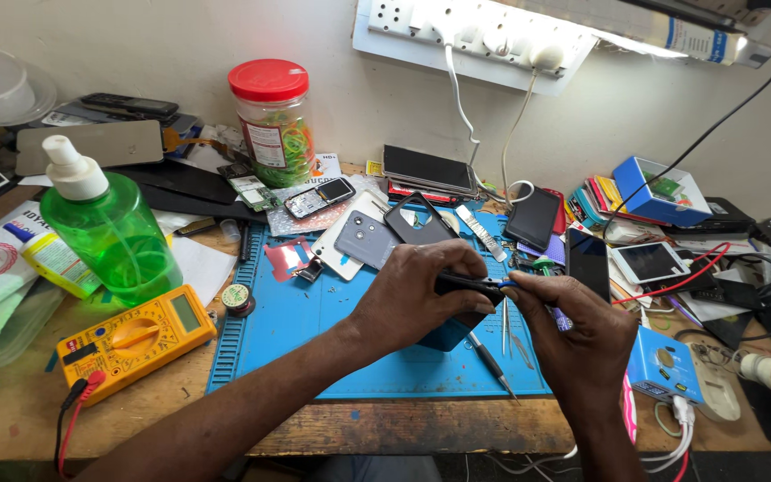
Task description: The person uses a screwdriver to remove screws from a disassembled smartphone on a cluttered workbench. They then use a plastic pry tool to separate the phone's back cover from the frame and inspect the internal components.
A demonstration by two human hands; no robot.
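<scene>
Your left hand [421, 295] and right hand [573, 335] both pinch a black tool [470, 284]; tweezers [505, 326] lie alongside; red-lidded jar [273, 120] holds rubber bands [289, 147].

Blue work mat [314, 321], yellow multimeter [136, 342], green bottle [113, 234], red-lidded jar [272, 120], white power strip [466, 31].

Both forearms [252, 393] bare, no sleeves or jewellery.
</scene>
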